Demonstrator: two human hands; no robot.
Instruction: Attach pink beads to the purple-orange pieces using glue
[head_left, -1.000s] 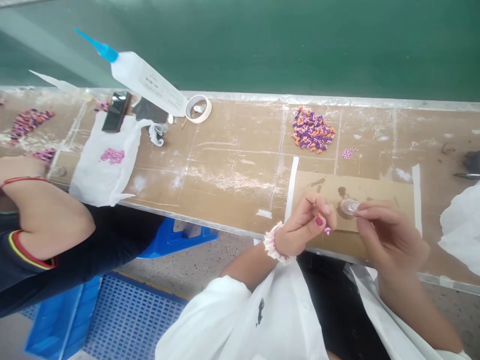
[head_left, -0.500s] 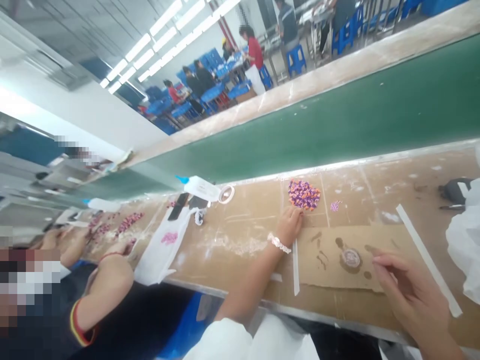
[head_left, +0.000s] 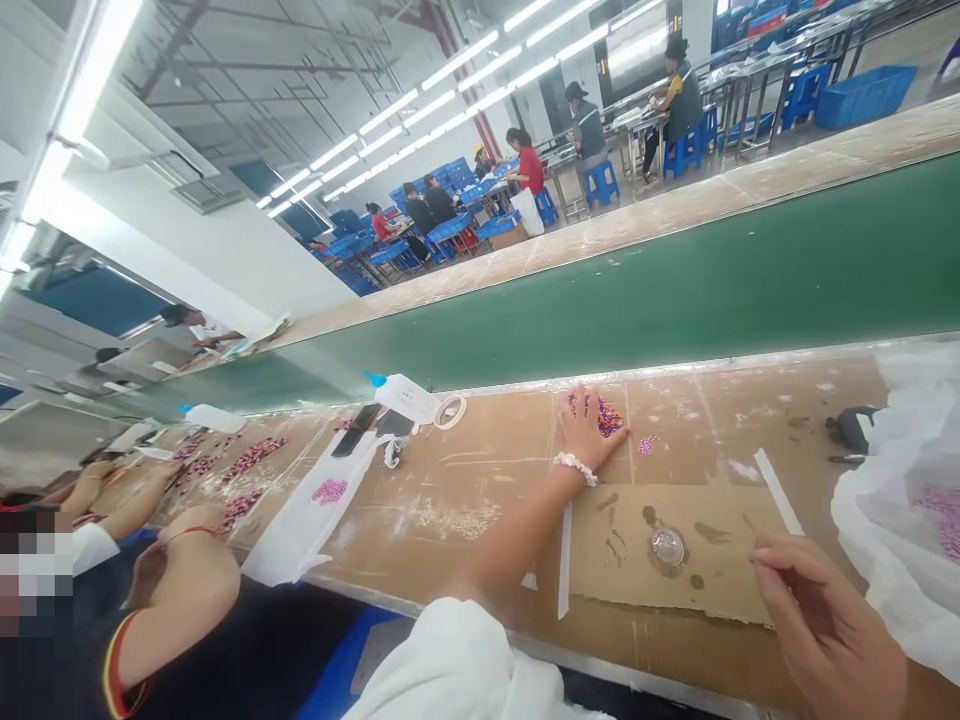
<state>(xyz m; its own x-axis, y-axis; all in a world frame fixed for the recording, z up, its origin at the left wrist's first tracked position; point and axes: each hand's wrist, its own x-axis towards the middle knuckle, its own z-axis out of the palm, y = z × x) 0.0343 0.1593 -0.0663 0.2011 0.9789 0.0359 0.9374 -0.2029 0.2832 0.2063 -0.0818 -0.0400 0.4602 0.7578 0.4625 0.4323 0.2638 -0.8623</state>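
Note:
My left hand [head_left: 583, 428] is stretched out over a heap of small purple and orange pieces [head_left: 609, 416] on the brown worktable [head_left: 480, 480], fingers spread flat on the heap. A white beaded band sits on that wrist. My right hand [head_left: 817, 612] hovers near the table's front edge, fingers loosely curled with nothing visible in them. Between the hands, a small round clear cap [head_left: 667, 547] rests on a cardboard sheet [head_left: 675, 590] with dark stains.
A green conveyor belt [head_left: 675, 290] runs behind the table. A glue bottle with blue tip [head_left: 405, 397], a tape roll [head_left: 451, 410] and a white bag [head_left: 315, 510] lie left. Another white bag [head_left: 907, 500] lies right. A person [head_left: 150, 620] sits at my left; more workers are far off.
The camera has tilted up from the table to the hall. My left hand left the clear cap, reached out to the purple and orange heap and now lies on it. My right hand drew back.

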